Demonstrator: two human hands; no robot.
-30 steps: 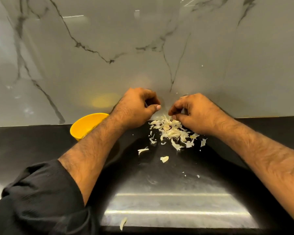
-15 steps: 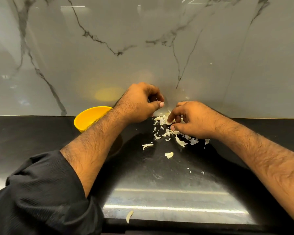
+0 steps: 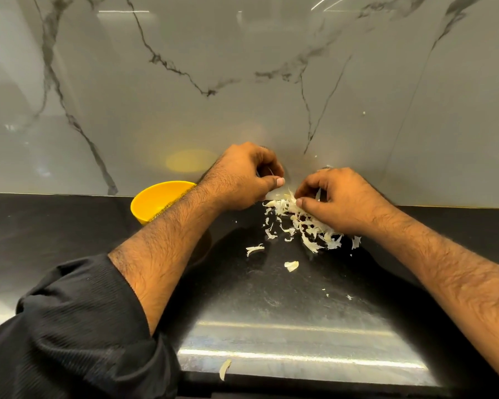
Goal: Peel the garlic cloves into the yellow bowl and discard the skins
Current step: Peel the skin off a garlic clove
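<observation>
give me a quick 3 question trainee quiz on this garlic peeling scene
1. True or false: the yellow bowl sits to the right of the right hand.
2. Where does the main pile of garlic skins lie? A) inside the bowl B) on the black counter under the right hand C) on the sleeve
3. Fill in: the left hand has its fingers ____ , thumb tip by a pale garlic clove.

Key: 1 false, it sits left, partly behind the left forearm. 2 B. 3 curled.
</observation>
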